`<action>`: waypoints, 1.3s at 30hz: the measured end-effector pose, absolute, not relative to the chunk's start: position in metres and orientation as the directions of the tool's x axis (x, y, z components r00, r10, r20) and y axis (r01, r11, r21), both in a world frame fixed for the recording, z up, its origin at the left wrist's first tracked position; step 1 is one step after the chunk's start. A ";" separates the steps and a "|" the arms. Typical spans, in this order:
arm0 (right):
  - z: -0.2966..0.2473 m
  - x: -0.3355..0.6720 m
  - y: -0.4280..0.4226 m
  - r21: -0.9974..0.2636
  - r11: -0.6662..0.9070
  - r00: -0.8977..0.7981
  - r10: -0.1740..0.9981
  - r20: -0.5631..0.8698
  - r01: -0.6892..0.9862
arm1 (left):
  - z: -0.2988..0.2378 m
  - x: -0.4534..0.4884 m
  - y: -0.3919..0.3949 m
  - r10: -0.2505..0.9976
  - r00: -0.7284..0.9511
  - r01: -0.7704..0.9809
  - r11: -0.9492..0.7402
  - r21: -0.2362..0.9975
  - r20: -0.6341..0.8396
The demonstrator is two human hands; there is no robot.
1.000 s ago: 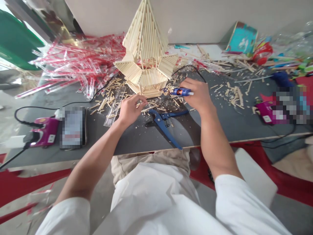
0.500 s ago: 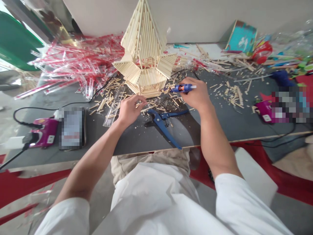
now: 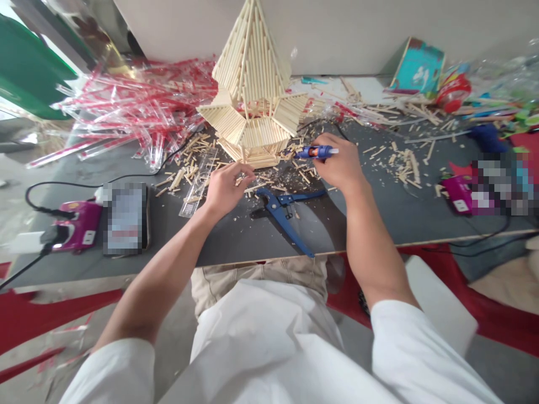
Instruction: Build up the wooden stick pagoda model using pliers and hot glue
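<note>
The stick model [image 3: 261, 132] is standing at the frame's upper centre. At its lower edge, the left hand [image 3: 227, 188] is curling half closed; whether it is gripping anything, I can't make out. The right hand [image 3: 343, 161] is gripping a blue glue gun [image 3: 319, 152]; blue cutters [image 3: 283, 216] are lying mid-frame.

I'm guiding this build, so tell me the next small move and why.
I'd probably ease the hot glue gun slightly left, to the base of the wooden-stick model: the right hand holds the gun pointing that way, and the left hand is at the base's near edge, perhaps to steady it.
</note>
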State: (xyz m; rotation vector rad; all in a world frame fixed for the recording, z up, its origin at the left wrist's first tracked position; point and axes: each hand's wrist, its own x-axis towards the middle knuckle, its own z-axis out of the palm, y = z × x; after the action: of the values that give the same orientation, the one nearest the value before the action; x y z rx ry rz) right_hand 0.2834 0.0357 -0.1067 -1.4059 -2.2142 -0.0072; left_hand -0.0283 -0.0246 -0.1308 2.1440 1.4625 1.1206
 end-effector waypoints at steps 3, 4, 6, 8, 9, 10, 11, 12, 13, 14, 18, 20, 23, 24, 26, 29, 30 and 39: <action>-0.109 0.284 0.037 -0.237 0.465 -0.331 0.833 0.443 0.853 | -0.131 -0.029 -0.024 0.885 0.182 0.646 -0.436 0.627 0.429; -0.109 0.284 0.038 -0.233 0.461 -0.327 0.833 0.447 0.856 | -0.131 -0.029 -0.024 0.884 0.182 0.645 -0.438 0.626 0.430; -0.110 0.285 0.038 -0.229 0.449 -0.315 0.835 0.451 0.864 | -0.132 -0.029 -0.024 0.879 0.185 0.641 -0.446 0.624 0.439; -0.111 0.286 0.039 -0.228 0.435 -0.303 0.841 0.448 0.871 | -0.132 -0.030 -0.024 0.869 0.194 0.631 -0.466 0.621 0.455; -0.111 0.286 0.039 -0.228 0.430 -0.299 0.844 0.446 0.874 | -0.132 -0.030 -0.024 0.863 0.199 0.624 -0.476 0.619 0.464; -0.112 0.286 0.039 -0.230 0.427 -0.296 0.846 0.444 0.875 | -0.132 -0.030 -0.024 0.859 0.202 0.618 -0.484 0.619 0.471; -0.112 0.286 0.039 -0.236 0.426 -0.293 0.847 0.443 0.874 | -0.132 -0.030 -0.023 0.856 0.203 0.614 -0.489 0.620 0.475; -0.112 0.286 0.039 -0.244 0.427 -0.292 0.848 0.442 0.871 | -0.132 -0.030 -0.023 0.856 0.201 0.612 -0.490 0.621 0.477; -0.113 0.286 0.039 -0.254 0.429 -0.291 0.849 0.442 0.867 | -0.132 -0.030 -0.023 0.856 0.199 0.611 -0.489 0.623 0.477; -0.113 0.286 0.040 -0.264 0.432 -0.289 0.849 0.442 0.863 | -0.132 -0.030 -0.023 0.859 0.197 0.611 -0.485 0.626 0.473; -0.114 0.287 0.041 -0.284 0.435 -0.288 0.852 0.437 0.854 | -0.131 -0.030 -0.023 0.878 0.188 0.624 -0.453 0.637 0.440; -0.113 0.286 0.041 -0.284 0.417 -0.279 0.864 0.420 0.863 | -0.132 -0.030 -0.023 0.882 0.183 0.630 -0.444 0.637 0.434; -0.111 0.285 0.038 -0.277 0.377 -0.260 0.888 0.379 0.884 | -0.132 -0.030 -0.022 0.868 0.186 0.614 -0.469 0.635 0.461; -0.110 0.285 0.037 -0.272 0.366 -0.257 0.895 0.364 0.890 | -0.132 -0.030 -0.022 0.861 0.189 0.607 -0.480 0.633 0.472; -0.107 0.284 0.036 -0.260 0.351 -0.255 0.905 0.340 0.900 | -0.132 -0.030 -0.022 0.854 0.195 0.600 -0.493 0.630 0.483; -0.104 0.283 0.034 -0.244 0.342 -0.257 0.912 0.319 0.908 | -0.131 -0.030 -0.023 0.856 0.197 0.601 -0.491 0.630 0.479; -0.104 0.283 0.034 -0.242 0.339 -0.256 0.913 0.317 0.909 | -0.130 -0.030 -0.023 0.857 0.196 0.603 -0.488 0.631 0.476; -0.101 0.280 0.034 -0.262 0.279 -0.212 0.943 0.255 0.924 | -0.131 -0.029 -0.023 0.871 0.174 0.618 -0.459 0.638 0.459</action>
State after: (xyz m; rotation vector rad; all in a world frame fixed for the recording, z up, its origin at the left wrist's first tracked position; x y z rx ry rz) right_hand 0.2801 0.0343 -0.1010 -1.6915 -2.1936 0.0740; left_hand -0.0295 -0.0234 -0.1311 2.1494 1.4213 1.1694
